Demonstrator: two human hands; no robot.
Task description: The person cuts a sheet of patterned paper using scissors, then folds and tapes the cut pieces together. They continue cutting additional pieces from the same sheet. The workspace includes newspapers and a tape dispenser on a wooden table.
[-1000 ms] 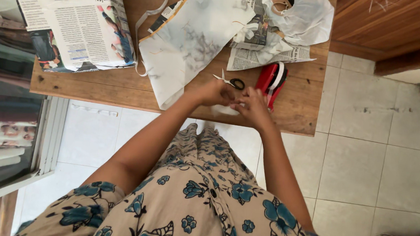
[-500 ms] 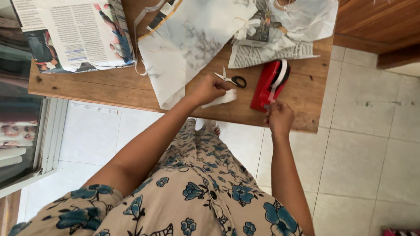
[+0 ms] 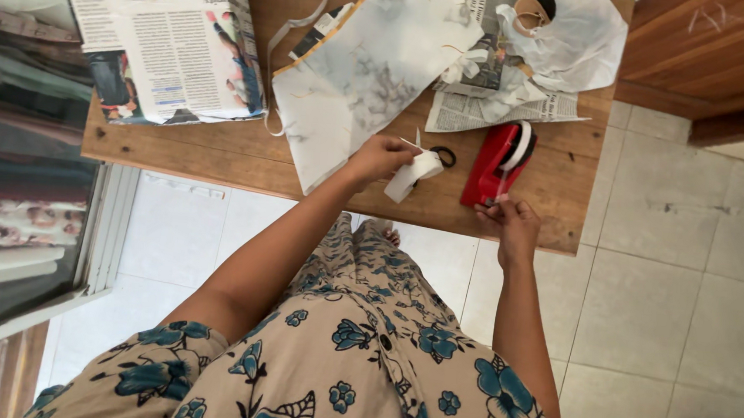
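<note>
a wooden table [image 3: 218,159] is seen from above, set on a floor of pale square tiles [image 3: 671,300], with brown wooden boards [image 3: 715,50] at the upper right and a window frame with stacked cloth at the left. a white plastic bag [image 3: 576,36] lies at the table's far right corner, a brown roll showing at its mouth; what else it holds cannot be told. a box-shaped package wrapped in newspaper [image 3: 166,37] stands at the table's left end, printed in black text with coloured pictures. a sheet of white, grey-marbled paper [image 3: 364,69] is spread in the middle, and loose newspaper sheets [image 3: 492,108] lie under the bag. a red tape dispenser [image 3: 497,161] with a white roll sits near the front edge, and small scissors [image 3: 441,155] with black handles lie just beside it.

the left hand [image 3: 380,157] is closed around a small folded white paper piece [image 3: 414,175], held above the table's front edge. the right hand [image 3: 511,219] is pinched narrow at the near end of the tape dispenser, fingertips at the tape's end.
</note>
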